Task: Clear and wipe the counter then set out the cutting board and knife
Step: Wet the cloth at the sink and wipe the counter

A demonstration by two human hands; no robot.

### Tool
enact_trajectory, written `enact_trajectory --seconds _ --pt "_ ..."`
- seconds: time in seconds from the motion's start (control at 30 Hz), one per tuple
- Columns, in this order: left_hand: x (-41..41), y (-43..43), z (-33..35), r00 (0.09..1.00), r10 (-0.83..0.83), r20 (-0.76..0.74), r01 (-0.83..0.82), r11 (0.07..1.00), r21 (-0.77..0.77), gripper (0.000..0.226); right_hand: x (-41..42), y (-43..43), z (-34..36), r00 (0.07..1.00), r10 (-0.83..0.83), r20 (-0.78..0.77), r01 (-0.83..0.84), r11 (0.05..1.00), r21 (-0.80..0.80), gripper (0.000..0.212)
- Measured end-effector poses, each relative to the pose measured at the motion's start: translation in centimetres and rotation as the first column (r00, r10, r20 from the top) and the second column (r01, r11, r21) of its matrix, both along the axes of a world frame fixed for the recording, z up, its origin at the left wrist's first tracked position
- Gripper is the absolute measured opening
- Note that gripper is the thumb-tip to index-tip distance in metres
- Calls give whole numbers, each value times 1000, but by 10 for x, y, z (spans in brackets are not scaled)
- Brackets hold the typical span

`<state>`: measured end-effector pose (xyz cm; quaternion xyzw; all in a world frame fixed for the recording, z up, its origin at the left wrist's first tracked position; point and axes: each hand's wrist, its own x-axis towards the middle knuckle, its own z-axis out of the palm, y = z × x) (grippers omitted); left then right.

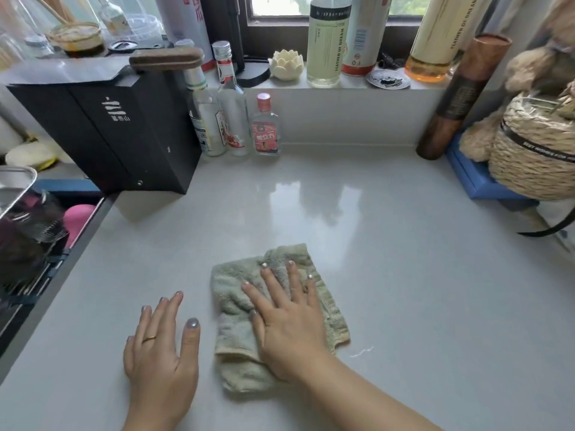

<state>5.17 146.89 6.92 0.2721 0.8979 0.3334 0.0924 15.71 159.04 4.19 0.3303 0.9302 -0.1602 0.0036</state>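
Dark-framed window (277, 7) at back, daylight through it; white sill (357, 86); pale wall (342, 118) beneath.

Right hand (287, 321) flat on cloth (236, 306), left hand (160, 346) flat on counter (404, 275)

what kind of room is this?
Probably a home kitchen: a pale counter under a window, glass liquor bottles lined up at its back edge, and the right hand pressing a wiping cloth flat on it.
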Motion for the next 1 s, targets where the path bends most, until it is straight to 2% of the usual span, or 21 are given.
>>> enact_trajectory --seconds 0.1,0.2,0.3,0.37,0.4,0.5,0.6,0.67,0.73,0.8,0.9,1.0 --pt "-4 8 -5 997 -69 28 70 998 -8 85 83 37 -7 949 -311 43 305 945 116 50" --pt "-4 17 -12 991 -130 33 132 990 -42 85 159 79 -1 790 -594 153 573 804 160 50" --pt "-8 26 -17 983 -180 25 181 981 -62 85 157 110 3 621 -761 190 755 645 116 55" --pt "-12 31 -19 979 -204 15 205 976 -72 85 123 123 5 575 -797 185 799 595 80 58" --pt "-14 33 -20 976 -216 10 216 974 -70 84 102 126 7 596 -784 176 787 614 68 60" --pt "-23 37 -23 971 -238 -15 237 970 -59 82 35 109 8 748 -649 138 646 760 72 67" --pt "-35 35 -23 982 -184 -41 181 982 -61 78 -32 52 3 907 -415 69 414 910 33 70" --pt "-43 31 -23 990 -130 -56 125 989 -84 70 -56 12 -1 964 -263 41 262 965 17 65" --pt "-51 25 -21 995 -83 -60 77 993 -90 63 -52 5 -6 970 -243 23 242 970 32 58" --pt "-61 17 -19 998 -47 -52 43 996 -79 66 -36 28 -8 944 -330 13 328 942 66 54" --pt "-73 1 -18 998 10 -55 -14 998 -65 77 -23 87 -3 832 -551 63 545 833 88 55" --pt "-83 -9 -18 997 53 -52 -56 996 -73 78 -47 136 3 736 -657 163 658 751 56 64"
